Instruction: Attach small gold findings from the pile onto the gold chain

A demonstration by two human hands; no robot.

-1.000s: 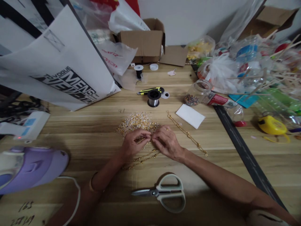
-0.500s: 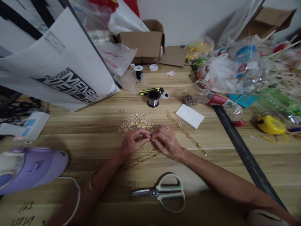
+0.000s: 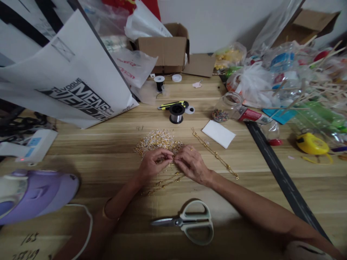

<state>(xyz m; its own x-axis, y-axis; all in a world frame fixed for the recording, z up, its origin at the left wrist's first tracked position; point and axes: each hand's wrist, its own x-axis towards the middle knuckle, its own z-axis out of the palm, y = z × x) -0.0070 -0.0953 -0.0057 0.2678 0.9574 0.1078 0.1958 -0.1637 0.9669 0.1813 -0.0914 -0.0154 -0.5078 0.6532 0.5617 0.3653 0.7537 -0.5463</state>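
Observation:
My left hand point(image 3: 155, 161) and my right hand point(image 3: 192, 163) meet fingertip to fingertip at the near edge of a pile of small gold and silver pieces point(image 3: 155, 141). Both are closed in a pinch. What lies between the fingers is too small to make out. A gold chain point(image 3: 164, 185) with beads trails on the wood below the hands, its upper end running under my right hand. To the right, a second gold chain point(image 3: 216, 154) lies stretched out on its own. Scissors point(image 3: 187, 221) with pale handles rest nearer to me, blades pointing left.
Beyond the pile stand a wire spool point(image 3: 177, 115) and a yellow utility knife point(image 3: 173, 104). A white card point(image 3: 219, 133) and a bead jar point(image 3: 226, 106) lie at right, beside a yellow tape measure point(image 3: 311, 143). A purple appliance point(image 3: 46, 195) and a large white bag point(image 3: 81, 72) occupy the left.

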